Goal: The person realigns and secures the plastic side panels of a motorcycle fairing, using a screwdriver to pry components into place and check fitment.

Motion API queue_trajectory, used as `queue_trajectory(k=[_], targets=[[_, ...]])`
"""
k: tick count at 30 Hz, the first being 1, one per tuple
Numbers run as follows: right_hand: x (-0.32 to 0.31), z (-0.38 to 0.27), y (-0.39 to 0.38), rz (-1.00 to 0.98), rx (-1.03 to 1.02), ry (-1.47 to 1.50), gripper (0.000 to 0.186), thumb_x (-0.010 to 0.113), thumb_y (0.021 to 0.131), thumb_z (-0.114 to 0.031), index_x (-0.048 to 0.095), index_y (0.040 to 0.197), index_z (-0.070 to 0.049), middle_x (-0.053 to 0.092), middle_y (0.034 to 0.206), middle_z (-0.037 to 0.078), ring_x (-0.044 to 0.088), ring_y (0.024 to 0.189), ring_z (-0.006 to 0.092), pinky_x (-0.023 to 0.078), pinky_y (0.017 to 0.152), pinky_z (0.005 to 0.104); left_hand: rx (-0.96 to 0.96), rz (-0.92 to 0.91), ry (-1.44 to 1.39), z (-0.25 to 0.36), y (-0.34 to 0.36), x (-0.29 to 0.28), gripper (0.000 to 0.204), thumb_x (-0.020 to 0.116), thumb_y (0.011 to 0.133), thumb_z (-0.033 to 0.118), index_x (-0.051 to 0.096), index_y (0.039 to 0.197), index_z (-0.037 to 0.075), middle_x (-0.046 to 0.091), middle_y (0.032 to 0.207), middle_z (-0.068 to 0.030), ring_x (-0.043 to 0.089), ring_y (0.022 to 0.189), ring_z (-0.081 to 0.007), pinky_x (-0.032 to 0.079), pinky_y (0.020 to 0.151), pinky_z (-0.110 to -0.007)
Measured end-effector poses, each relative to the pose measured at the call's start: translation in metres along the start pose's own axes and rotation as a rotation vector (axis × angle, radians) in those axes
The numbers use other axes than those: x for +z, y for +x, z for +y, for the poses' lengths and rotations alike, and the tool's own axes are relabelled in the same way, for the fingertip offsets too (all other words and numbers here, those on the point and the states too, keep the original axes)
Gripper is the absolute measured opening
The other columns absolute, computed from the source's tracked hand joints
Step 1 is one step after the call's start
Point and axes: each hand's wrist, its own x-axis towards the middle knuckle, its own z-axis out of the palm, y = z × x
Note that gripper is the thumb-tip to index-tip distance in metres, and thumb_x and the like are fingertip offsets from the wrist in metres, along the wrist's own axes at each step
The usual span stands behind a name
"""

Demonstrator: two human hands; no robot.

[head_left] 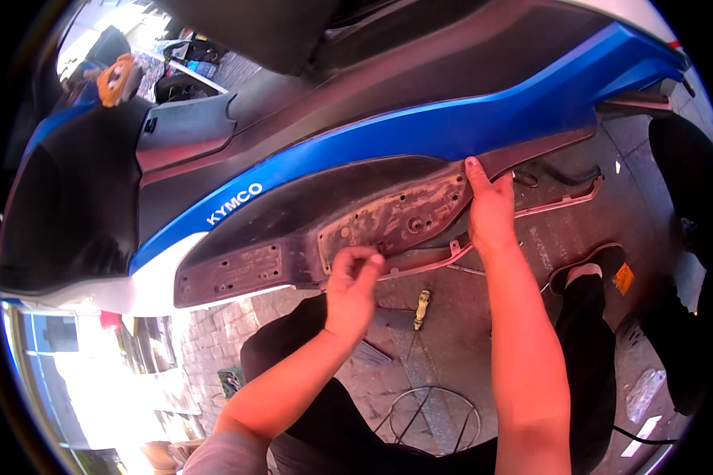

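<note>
A scooter's long blue side panel (pixel 420 127) runs across the view, with a dark plastic footboard (pixel 388 178) below it. The footboard has two dusty recessed areas dotted with screw holes. My right hand (pixel 493 210) grips the footboard's right part, its thumb on the upper face and the other fingers curled out of sight around the edge. By the lower edge of the larger recess is my left hand (pixel 352 291), its thumb and fingers drawn together in a pinch. Whatever lies between those fingertips is too small to make out.
A thin trim strip (pixel 558 202) lies beyond the footboard's lower right edge. On the paved floor are a yellow-handled screwdriver (pixel 422 309), a round metal frame (pixel 434 419) and a clear plastic bag (pixel 646 394). My shoe (pixel 590 265) is at the right.
</note>
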Motion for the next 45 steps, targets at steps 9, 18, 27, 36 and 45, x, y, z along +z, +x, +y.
queue_trajectory(k=[9,18,27,36,45], targets=[[0.03,0.018,-0.049,0.037,-0.008,-0.126,0.054,0.065,0.113,-0.019,0.044,0.16,0.0,0.06,0.152,0.014,0.06,0.134,0.0261,0.046,0.117,0.0401,-0.73,0.506,-0.897,-0.029,0.001,-0.133,0.092,0.061,0.108,0.056,0.026,0.166,-0.006,0.047,0.156,-0.0276,0.055,0.143,-0.044,0.047,0.123,-0.056],[0.034,0.031,-0.048,0.213,-0.091,-0.362,0.063,0.053,0.118,-0.045,0.048,0.155,0.005,0.062,0.15,0.018,0.063,0.132,0.0266,0.049,0.114,0.039,-0.569,0.672,-0.854,-0.055,0.04,-0.112,0.087,0.074,0.096,0.072,0.055,0.157,0.013,0.056,0.16,-0.0112,0.054,0.143,-0.0344,0.05,0.113,-0.053],[0.046,0.036,-0.024,0.297,-0.069,-0.054,0.07,0.044,0.119,-0.046,0.034,0.165,0.005,0.049,0.163,0.022,0.055,0.145,0.0328,0.044,0.121,0.0438,-0.567,1.018,-0.585,-0.078,0.084,-0.069,0.095,0.08,0.092,0.07,0.066,0.135,-0.014,0.072,0.136,-0.0164,0.074,0.112,-0.0314,0.064,0.093,-0.045],[0.029,0.045,0.004,0.33,-0.072,-0.183,0.07,0.045,0.119,-0.046,0.037,0.161,0.009,0.051,0.16,0.025,0.056,0.141,0.033,0.044,0.12,0.0431,-0.517,1.026,-0.485,-0.083,0.096,-0.038,0.082,0.067,0.103,0.068,0.066,0.139,-0.006,0.07,0.138,-0.0129,0.072,0.115,-0.0281,0.063,0.088,-0.042],[0.029,0.032,-0.014,0.261,-0.041,-0.117,0.071,0.051,0.118,-0.046,0.037,0.161,0.008,0.052,0.159,0.024,0.058,0.14,0.0316,0.046,0.12,0.0438,-0.534,0.898,-0.565,-0.087,0.082,-0.061,0.065,0.061,0.11,0.06,0.064,0.144,0.005,0.07,0.135,-0.0102,0.071,0.113,-0.0297,0.06,0.085,-0.048]])
